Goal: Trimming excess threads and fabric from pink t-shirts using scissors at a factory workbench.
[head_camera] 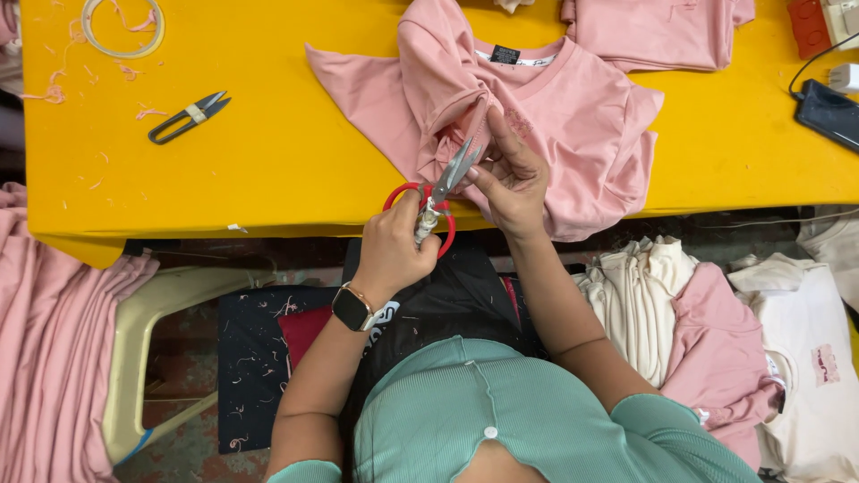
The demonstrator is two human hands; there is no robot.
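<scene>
Scissors (445,192) with red loop handles are sitting in the left hand (394,250), whose grip is closing through the handles, the grey blades parting only a little and pointing up and to the right into a fold of the pink shirt (546,134). The right hand (512,179) is pinching that fold of cloth, its grip shut on the fabric just beside the blade tips, fingers touching or nearly touching the metal. From here the likeliest slip, as I judge it, is the blades biting into the shirt itself instead of a loose thread, since the cloth is bunching right at the tips; a fingertip of the right hand is also lying close enough to be nicked if the blades are closing fast. The shirt is lying crumpled on the yellow table (268,134), near its front edge, collar and dark neck label turned up, one sleeve spreading to the left, part of the hem hanging over the edge. Farther out, a small thread snipper (188,117) is resting well apart to the left, among pink thread scraps, and another folded pink shirt (658,31) is lying beyond.
</scene>
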